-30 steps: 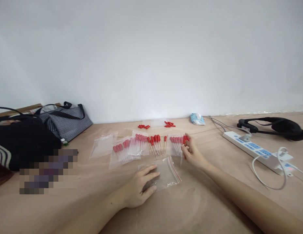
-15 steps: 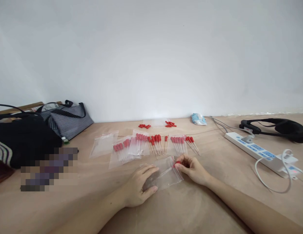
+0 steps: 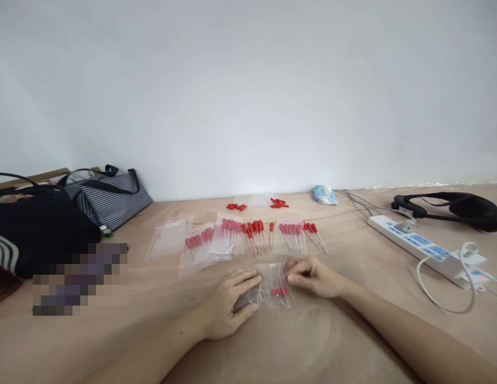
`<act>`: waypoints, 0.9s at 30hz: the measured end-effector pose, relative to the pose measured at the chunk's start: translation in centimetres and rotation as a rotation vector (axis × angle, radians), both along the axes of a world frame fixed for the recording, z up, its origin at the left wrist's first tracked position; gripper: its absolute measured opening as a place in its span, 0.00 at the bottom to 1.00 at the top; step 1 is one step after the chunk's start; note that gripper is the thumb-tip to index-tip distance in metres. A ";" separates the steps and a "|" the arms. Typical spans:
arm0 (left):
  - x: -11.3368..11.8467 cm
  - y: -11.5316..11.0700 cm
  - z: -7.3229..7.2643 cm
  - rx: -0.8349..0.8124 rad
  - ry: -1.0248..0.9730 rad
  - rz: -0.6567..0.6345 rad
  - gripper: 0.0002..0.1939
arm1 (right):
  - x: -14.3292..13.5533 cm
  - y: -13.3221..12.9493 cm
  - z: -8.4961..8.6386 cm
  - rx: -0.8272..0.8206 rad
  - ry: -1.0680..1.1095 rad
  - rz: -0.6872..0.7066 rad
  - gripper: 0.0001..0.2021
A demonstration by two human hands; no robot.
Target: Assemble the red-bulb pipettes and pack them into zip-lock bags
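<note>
A clear zip bag [image 3: 272, 274] lies on the table between my hands, with a small red piece [image 3: 279, 292] inside near its red-striped opening. My left hand [image 3: 234, 303] rests on the bag's left side, thumb and fingers apart. At the opening's upper corner, my right hand [image 3: 310, 276] has its fingers curled and pinched at the bag's edge; whatever else they hold is hidden. Beyond lie loose red-topped droppers [image 3: 256, 229], a bag of droppers [image 3: 290, 234] and overlapping bags of droppers [image 3: 200, 248].
Small red bulbs [image 3: 279, 203] and clear tubes lie near the wall. Flat bags [image 3: 170, 237] sit left. A striped bag [image 3: 112, 200] and black cloth are far left. Right are a power strip [image 3: 416, 242] with cables, black goggles [image 3: 464, 209] and a blue-white packet [image 3: 325, 194].
The red piece my right fingers held at the opening now lies inside the bag. The bag's open end has shifted slightly, while my left hand has stayed nearly still.
</note>
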State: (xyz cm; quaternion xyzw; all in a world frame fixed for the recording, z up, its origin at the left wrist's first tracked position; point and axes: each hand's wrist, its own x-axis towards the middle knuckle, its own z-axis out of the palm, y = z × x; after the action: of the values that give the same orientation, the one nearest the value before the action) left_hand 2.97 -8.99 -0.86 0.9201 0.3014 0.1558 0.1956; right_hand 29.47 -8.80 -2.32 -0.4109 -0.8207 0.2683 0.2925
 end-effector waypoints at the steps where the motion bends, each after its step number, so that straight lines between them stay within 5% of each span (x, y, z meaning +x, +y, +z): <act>1: 0.0 -0.1 0.2 -0.006 -0.012 0.000 0.21 | 0.8 0.9 -0.1 0.000 0.016 -0.126 0.15; 4: 0.1 -0.1 0.5 -0.012 -0.047 -0.005 0.12 | 3.4 3.7 -0.3 0.113 -0.111 -0.704 0.08; 6: 0.1 -0.2 0.6 -0.003 -0.053 -0.005 0.08 | 4.5 5.3 -0.2 0.090 -0.270 -0.848 0.08; 13: 0.1 -0.1 0.2 -0.004 -0.050 -0.006 0.10 | 3.1 7.2 -0.3 -0.040 -0.488 -0.928 0.11; 21: 0.0 0.0 0.0 0.007 -0.058 -0.005 0.12 | 2.2 6.0 0.8 -0.093 -0.570 -0.934 0.15; 27: 0.0 0.0 0.1 0.011 -0.056 -0.006 0.12 | 4.6 3.2 2.3 -0.089 -0.334 -0.789 0.26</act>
State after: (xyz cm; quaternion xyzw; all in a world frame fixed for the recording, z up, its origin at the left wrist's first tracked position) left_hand 3.02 -9.00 -0.76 0.9173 0.2923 0.1828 0.1993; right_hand 34.07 -5.64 0.01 -0.7435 -0.6243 0.1008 0.2177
